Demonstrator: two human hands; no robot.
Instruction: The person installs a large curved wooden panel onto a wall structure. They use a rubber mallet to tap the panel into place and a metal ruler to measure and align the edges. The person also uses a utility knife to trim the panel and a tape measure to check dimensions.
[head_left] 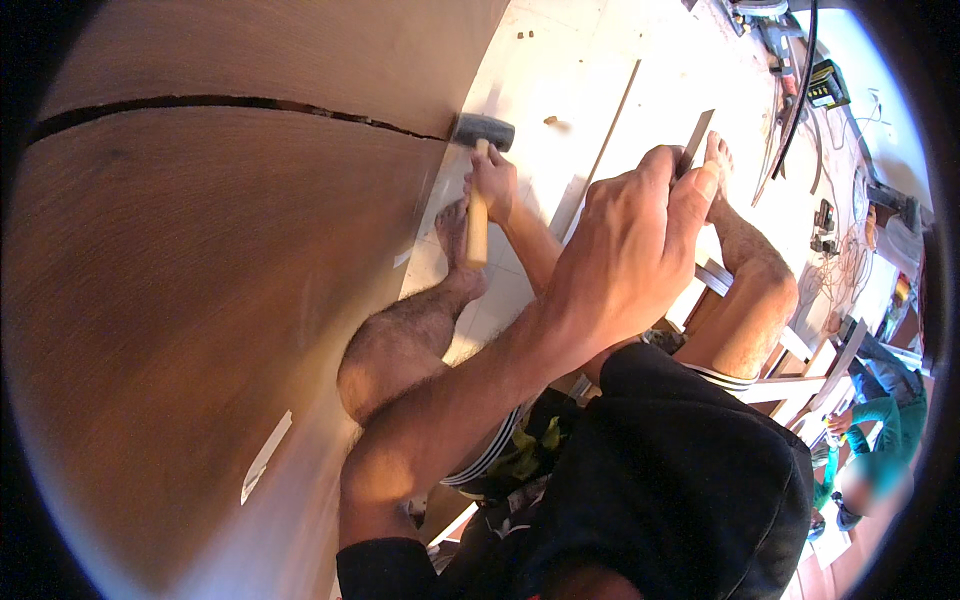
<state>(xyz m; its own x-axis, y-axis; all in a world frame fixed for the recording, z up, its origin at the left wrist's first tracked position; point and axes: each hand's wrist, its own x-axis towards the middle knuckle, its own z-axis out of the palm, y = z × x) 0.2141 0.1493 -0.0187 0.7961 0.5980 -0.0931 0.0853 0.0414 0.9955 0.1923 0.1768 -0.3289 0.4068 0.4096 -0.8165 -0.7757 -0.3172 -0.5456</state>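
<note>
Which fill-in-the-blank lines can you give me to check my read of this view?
The right hand holds the hammer by its ____.
In the picture, the left hand, gripping a flat strip, appears to the ____ of the hammer.
The shirt is ____ in colour.

Missing words: handle; right; black.

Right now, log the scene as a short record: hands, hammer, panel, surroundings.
left hand: holds a flat strip between thumb and fingers
right hand: grips the hammer by its wooden handle
hammer head: at the panel's edge; contact can't be told
brown panel: dark gap running toward the hammer head
co-worker: green sleeves, far right
</note>
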